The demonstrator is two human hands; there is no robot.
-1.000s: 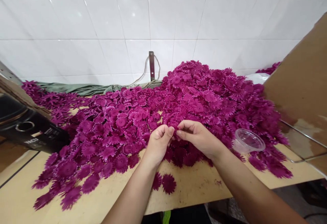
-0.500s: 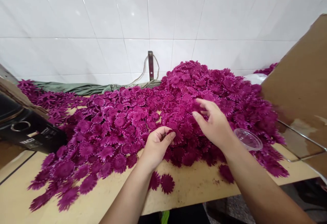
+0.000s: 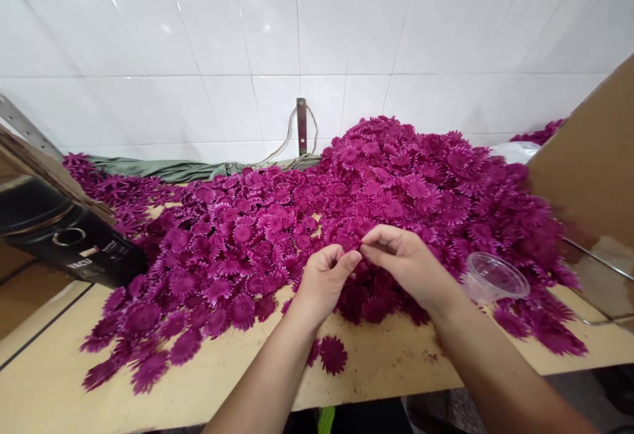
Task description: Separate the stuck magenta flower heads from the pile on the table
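Note:
My left hand (image 3: 331,275) is closed in a pinch, thumb against the bent forefinger, on a magenta artificial flower mostly hidden by the fingers. Close beside it on the right, my right hand (image 3: 403,259) has its thumb and forefinger pressed together on a small piece of magenta flower. The fingertips of both hands nearly meet, and what they hold blends into the colours behind. Under and beyond them spreads a large heap of flat magenta artificial flowers (image 3: 416,189) with toothed petals. One loose flower (image 3: 333,355) lies on the tabletop below my left wrist.
A clear plastic tub (image 3: 498,275) sits tilted right of my right forearm. A black cylindrical container (image 3: 84,242) leans at the left. Brown cardboard (image 3: 589,163) stands at the right. Behind the heap are green cloth (image 3: 163,168), a metal bracket (image 3: 302,127) and a tiled wall (image 3: 198,24).
My right hand has come down and left to my left hand, its spread fingers closing into a pinch. My left hand keeps its pinch. The whole view has shifted slightly.

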